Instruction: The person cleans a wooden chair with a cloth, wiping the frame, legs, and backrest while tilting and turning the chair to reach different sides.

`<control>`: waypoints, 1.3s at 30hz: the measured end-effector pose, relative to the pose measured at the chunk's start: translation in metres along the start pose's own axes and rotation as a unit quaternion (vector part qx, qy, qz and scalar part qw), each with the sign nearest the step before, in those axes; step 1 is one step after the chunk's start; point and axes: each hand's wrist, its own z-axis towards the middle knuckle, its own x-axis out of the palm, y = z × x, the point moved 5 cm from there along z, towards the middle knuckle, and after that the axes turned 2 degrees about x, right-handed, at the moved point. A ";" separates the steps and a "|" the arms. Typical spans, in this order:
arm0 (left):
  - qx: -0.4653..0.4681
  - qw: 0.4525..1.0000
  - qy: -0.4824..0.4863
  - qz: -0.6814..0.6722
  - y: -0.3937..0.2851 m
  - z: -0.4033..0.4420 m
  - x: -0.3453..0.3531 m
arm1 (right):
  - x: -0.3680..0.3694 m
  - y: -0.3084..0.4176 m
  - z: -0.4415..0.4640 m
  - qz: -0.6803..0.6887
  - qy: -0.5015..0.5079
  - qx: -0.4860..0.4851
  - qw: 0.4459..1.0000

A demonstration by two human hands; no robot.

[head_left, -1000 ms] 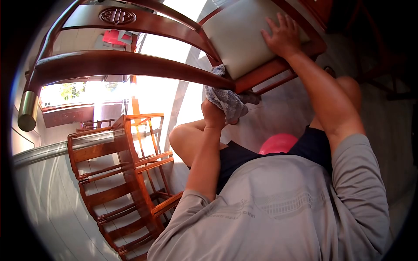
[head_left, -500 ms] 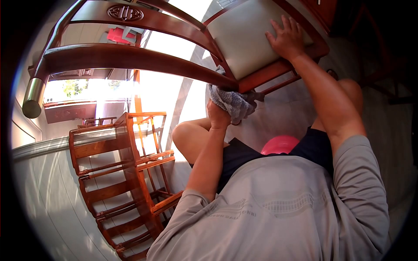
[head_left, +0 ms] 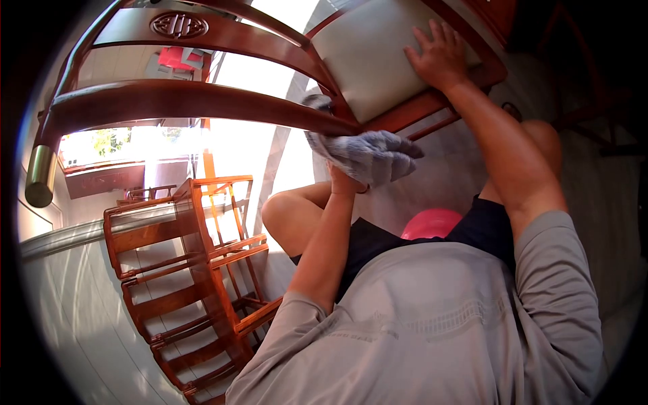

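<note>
A dark red wooden chair has a pale cushioned seat [head_left: 364, 61] and a slatted backrest [head_left: 202, 101] reaching to the left. My right hand [head_left: 440, 59] lies on the seat with its fingers spread. In my left hand [head_left: 345, 181] is a grey cloth [head_left: 374, 156], bunched around the lower backrest slat near where it meets the seat. The cloth covers most of those fingers. A carved round emblem [head_left: 178, 25] marks the upper slat, and a brass-coloured cap [head_left: 42, 177] ends the post at far left.
Stacked reddish wooden chairs [head_left: 196, 263] stand to the left by a pale panelled wall [head_left: 74, 297]. A pink rounded object [head_left: 432, 224] shows between my legs. Dark furniture [head_left: 594, 115] is at the right. Bright sunlight falls on the floor behind the chair.
The cloth and my left hand have shifted slightly along the slat, and the cloth is more spread out. My right hand stays on the seat. The view has moved a little.
</note>
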 end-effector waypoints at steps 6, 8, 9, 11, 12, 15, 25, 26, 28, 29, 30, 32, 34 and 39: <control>-0.015 0.990 0.143 0.004 0.034 0.013 0.057 | 0.005 -0.001 -0.004 0.004 -0.014 -0.002 1.000; 0.042 0.933 0.137 0.331 0.059 0.010 0.099 | 0.003 -0.001 -0.005 0.009 -0.023 -0.006 1.000; 0.069 0.861 0.113 0.492 0.067 0.005 0.115 | 0.002 0.000 -0.004 0.003 -0.019 -0.004 1.000; 0.053 0.887 0.123 0.441 0.078 0.005 0.125 | 0.001 0.000 -0.004 -0.008 -0.012 0.001 1.000; 0.055 0.913 0.134 0.382 0.078 0.002 0.121 | 0.003 0.001 -0.007 -0.018 -0.006 0.004 1.000; 0.071 0.952 0.162 0.252 0.069 -0.005 0.106 | 0.007 0.005 -0.002 -0.024 -0.012 0.003 1.000; 0.089 0.743 0.144 0.648 0.075 -0.007 0.129 | 0.006 0.000 -0.005 -0.018 -0.025 -0.008 1.000; 0.105 0.687 0.117 0.709 0.080 -0.010 0.136 | 0.005 0.000 -0.005 -0.016 -0.026 -0.010 0.999; 0.109 0.622 0.091 0.770 0.073 -0.009 0.128 | 0.006 0.000 -0.004 -0.006 -0.029 -0.012 0.999; 0.080 0.677 0.134 0.719 0.074 -0.008 0.126 | 0.006 0.000 -0.004 0.000 -0.031 -0.013 0.999; 0.045 0.728 0.172 0.662 0.067 -0.004 0.114 | 0.006 -0.001 -0.004 0.002 -0.034 -0.013 0.999; -0.026 0.846 0.273 0.456 0.031 0.010 0.069 | 0.008 -0.002 -0.005 0.006 -0.041 -0.014 0.999; -0.020 0.875 0.285 0.392 0.032 0.007 0.059 | 0.008 -0.001 -0.004 -0.004 -0.034 -0.014 0.999; -0.072 0.978 0.190 0.055 0.086 0.000 0.109 | 0.007 0.001 -0.001 -0.014 -0.022 -0.008 1.000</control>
